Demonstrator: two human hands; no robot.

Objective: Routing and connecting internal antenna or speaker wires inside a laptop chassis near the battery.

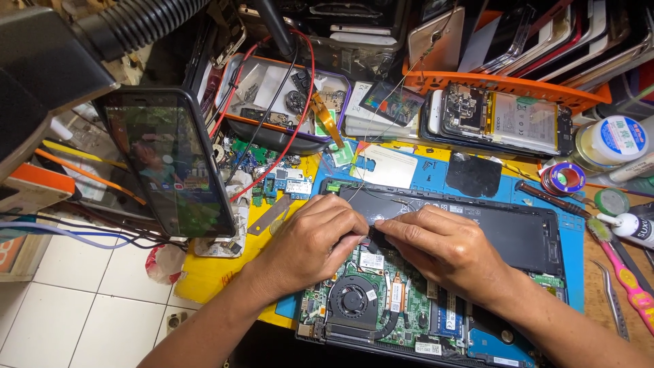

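Opened unit: black laptop chassis with bottom cover removed (477,272), lying flat at the near edge of the surface (599,293), internals facing up for access.
Underlay: blue work mat (572,238) beneath the chassis, apparently to protect and insulate the boards.
Long black battery pack (504,228): seated along the far side of the chassis, spanning most of its width, just beyond both hands.
Left hand (313,238): knuckles up, fingers curled down onto the near edge of the battery pack, tips pressed together as if pinching a small part; item gripped hidden by the fingers.
Right hand (443,242): palm down, fingers extended leftward to meet the left hand at the same spot; pressing or steadying, grip not discernible.
Contact point: junction of battery pack and green mainboard (395,300), probably a connector, judging by both hands converging there.
Round black cooling fan (352,300): exposed directly below the left hand, untouched.
Black smartphone on a stand (170,163): propped upright at the left edge, screen lit and angled toward the worker.
Orange-rimmed parts tray (272,129): far side, holding small components within reach.
Opened phone with exposed battery (504,123): far right, set aside.
Pink-handled brush (623,272) and metal tweezers (613,300): right edge, near the right forearm.
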